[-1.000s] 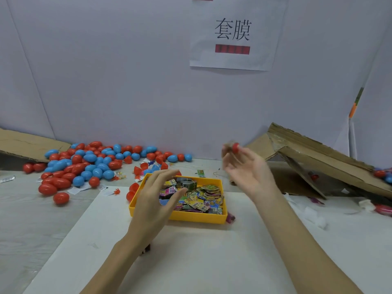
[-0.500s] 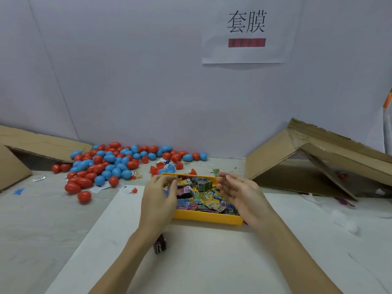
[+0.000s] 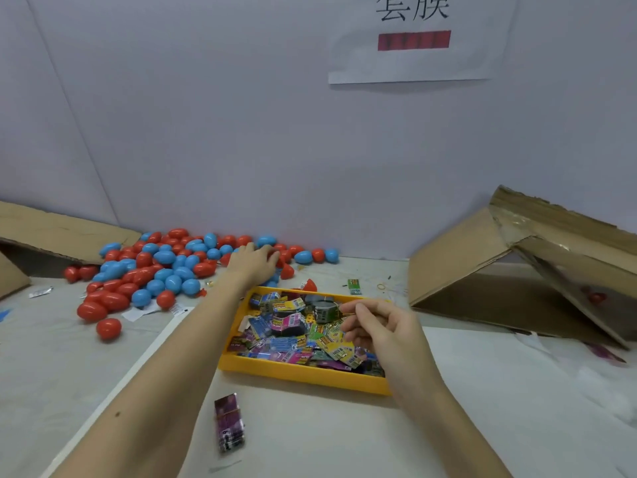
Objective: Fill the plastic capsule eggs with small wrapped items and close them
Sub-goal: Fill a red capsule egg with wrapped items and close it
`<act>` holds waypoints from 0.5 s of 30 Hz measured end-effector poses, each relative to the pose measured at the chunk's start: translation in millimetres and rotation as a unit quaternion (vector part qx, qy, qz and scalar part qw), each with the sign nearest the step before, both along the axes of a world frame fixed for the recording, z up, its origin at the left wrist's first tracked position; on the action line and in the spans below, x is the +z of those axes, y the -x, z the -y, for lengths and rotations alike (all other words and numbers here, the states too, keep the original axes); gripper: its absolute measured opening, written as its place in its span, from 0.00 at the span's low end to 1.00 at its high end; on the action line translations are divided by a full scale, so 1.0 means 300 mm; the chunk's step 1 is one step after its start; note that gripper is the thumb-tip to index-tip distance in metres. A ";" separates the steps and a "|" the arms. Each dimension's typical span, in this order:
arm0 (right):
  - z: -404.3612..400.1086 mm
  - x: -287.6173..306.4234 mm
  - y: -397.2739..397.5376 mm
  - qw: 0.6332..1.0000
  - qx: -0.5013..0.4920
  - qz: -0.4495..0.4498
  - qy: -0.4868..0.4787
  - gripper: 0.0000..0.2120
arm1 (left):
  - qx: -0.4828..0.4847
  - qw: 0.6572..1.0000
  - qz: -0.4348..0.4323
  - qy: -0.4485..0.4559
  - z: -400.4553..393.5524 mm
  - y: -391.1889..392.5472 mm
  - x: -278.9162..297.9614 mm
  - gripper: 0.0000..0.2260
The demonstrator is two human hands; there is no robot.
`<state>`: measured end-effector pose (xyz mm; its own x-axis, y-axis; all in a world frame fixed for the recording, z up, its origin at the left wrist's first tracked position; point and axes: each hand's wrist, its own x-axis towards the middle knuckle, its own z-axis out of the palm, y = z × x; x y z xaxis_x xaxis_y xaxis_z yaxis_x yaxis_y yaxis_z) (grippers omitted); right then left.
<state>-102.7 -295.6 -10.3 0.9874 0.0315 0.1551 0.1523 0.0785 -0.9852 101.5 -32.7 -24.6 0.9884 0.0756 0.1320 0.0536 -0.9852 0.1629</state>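
Note:
A pile of red and blue capsule eggs [image 3: 165,267] lies against the back wall at the left. My left hand [image 3: 253,262] reaches palm-down into the pile's right end, its fingertips touching a red egg [image 3: 275,254]. A yellow tray [image 3: 303,374] of several small colourful wrapped packets [image 3: 286,326] sits in the middle. My right hand [image 3: 375,326] hovers over the tray's right side with loosely curled fingers near a grey bundle [image 3: 324,310]; I see nothing held in it.
A banded bundle of purple packets [image 3: 229,422] lies on the white sheet [image 3: 310,443] in front of the tray. Collapsed cardboard [image 3: 517,270] stands at the right and another cardboard piece [image 3: 51,236] at the far left. A green packet [image 3: 354,286] lies behind the tray.
My right hand held a red egg up a second ago, then dropped empty over the tray. My left hand left the tray and stretched forward to the egg pile.

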 end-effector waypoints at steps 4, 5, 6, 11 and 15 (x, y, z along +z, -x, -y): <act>0.001 -0.006 -0.008 1.000 0.002 -0.005 0.009 0.11 | 0.028 0.999 0.036 0.004 0.002 -0.044 -0.023 0.21; 0.003 -0.007 -0.009 1.000 0.002 -0.008 0.007 0.11 | 0.031 0.998 0.062 0.005 0.006 -0.034 -0.014 0.20; 0.005 -0.008 -0.009 1.000 0.001 -0.010 0.005 0.11 | 0.028 0.995 0.091 0.012 0.012 -0.014 0.000 0.19; 0.007 -0.004 -0.006 1.000 0.003 -0.013 0.000 0.11 | -0.070 0.958 0.212 0.180 0.075 0.205 0.091 0.10; -0.002 0.004 0.006 1.000 -0.002 -0.005 0.019 0.11 | -0.168 0.915 0.144 0.338 0.179 0.497 0.113 0.13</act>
<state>-104.4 -295.1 -9.0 0.9890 0.0340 0.1437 0.1423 0.0403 -0.9890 -47.7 -86.5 9.4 0.9022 -0.0666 0.4262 -0.3755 -0.6075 0.6999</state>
